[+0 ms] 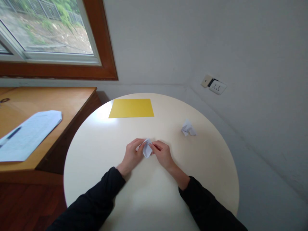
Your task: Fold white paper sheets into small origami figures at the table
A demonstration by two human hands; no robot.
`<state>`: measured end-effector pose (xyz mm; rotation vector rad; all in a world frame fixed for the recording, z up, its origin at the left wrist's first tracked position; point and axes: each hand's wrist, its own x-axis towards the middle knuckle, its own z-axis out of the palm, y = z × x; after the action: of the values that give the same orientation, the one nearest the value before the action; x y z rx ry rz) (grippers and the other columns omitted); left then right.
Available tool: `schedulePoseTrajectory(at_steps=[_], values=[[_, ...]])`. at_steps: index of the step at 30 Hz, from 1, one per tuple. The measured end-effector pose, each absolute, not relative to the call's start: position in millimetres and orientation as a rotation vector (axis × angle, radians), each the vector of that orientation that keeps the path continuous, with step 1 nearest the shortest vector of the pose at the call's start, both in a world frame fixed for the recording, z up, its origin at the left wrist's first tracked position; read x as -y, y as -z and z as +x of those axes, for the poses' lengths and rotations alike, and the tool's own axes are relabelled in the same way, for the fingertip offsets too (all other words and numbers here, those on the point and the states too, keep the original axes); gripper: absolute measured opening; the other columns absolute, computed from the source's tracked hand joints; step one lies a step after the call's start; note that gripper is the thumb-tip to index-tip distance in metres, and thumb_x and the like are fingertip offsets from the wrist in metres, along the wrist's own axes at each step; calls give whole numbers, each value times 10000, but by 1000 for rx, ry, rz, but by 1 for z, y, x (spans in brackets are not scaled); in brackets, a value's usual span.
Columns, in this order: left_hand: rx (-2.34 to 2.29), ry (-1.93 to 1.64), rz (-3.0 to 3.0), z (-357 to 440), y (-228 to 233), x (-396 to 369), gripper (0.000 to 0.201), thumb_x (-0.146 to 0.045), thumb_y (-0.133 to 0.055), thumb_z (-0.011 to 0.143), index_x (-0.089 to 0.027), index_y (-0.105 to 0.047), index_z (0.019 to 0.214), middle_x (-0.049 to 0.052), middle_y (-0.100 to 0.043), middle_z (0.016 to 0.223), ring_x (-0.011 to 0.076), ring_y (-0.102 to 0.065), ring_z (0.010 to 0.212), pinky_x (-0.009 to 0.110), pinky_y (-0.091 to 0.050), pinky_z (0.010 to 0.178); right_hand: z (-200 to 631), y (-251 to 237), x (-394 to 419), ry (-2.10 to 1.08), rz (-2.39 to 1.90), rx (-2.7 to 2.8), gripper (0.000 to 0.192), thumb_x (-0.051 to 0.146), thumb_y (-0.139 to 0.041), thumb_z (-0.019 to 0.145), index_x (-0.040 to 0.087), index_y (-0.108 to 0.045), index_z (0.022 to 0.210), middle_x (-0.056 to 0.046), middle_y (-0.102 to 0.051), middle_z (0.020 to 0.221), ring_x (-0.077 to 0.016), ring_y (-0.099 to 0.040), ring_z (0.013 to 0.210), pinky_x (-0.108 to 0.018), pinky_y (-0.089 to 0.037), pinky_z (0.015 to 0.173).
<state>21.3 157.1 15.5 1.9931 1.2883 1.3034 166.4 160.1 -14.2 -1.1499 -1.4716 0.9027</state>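
A small folded piece of white paper (147,149) is pinched between both hands just above the middle of the round cream table (101,154). My left hand (132,154) grips its left side, fingers curled around it. From the right, my right hand (163,154) holds the other edge with thumb and fingertips. Both arms wear dark sleeves. Part of the paper is hidden by my fingers.
A yellow sheet (131,108) lies flat at the table's far edge. A second folded white paper piece (188,128) sits to the right. A wooden desk (60,106) on the left carries printed papers (26,134) with a pen. A wall socket (217,87) is behind.
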Motion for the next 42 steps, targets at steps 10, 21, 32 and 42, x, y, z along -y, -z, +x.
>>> schedulePoseTrajectory(at_steps=[10,21,32,42], values=[[-1381,-1255,1935,21,-16,-155,201,-276,-522,804,-156,-661,886,62,-701,852,155,-646,744,231,-505,626,168,3,-157,-572,-1154,1663,177,264,-527,812,182,-640,702,-7,-571,613,-112,-498,567,-236,-402,546],[-1354,-1203,1966,20,-14,-153,253,-288,-467,836,-174,-668,938,67,-695,934,185,-645,894,263,-526,720,165,8,-155,-511,-1108,1793,173,247,-508,827,186,-633,724,-10,-549,627,-111,-494,574,-231,-400,531],[-1286,-1226,1967,19,-14,-153,226,-279,-493,826,-170,-675,903,63,-701,905,170,-664,807,261,-529,715,165,5,-154,-540,-1144,1756,118,246,-545,793,181,-630,742,5,-521,598,-102,-453,534,-229,-386,513],[-1201,-1195,2058,17,-9,-157,232,-212,-503,812,-175,-634,1001,68,-679,995,169,-639,912,282,-502,824,168,8,-157,-695,-1125,1592,128,203,-544,775,192,-659,830,-26,-589,723,-110,-514,610,-220,-430,523]])
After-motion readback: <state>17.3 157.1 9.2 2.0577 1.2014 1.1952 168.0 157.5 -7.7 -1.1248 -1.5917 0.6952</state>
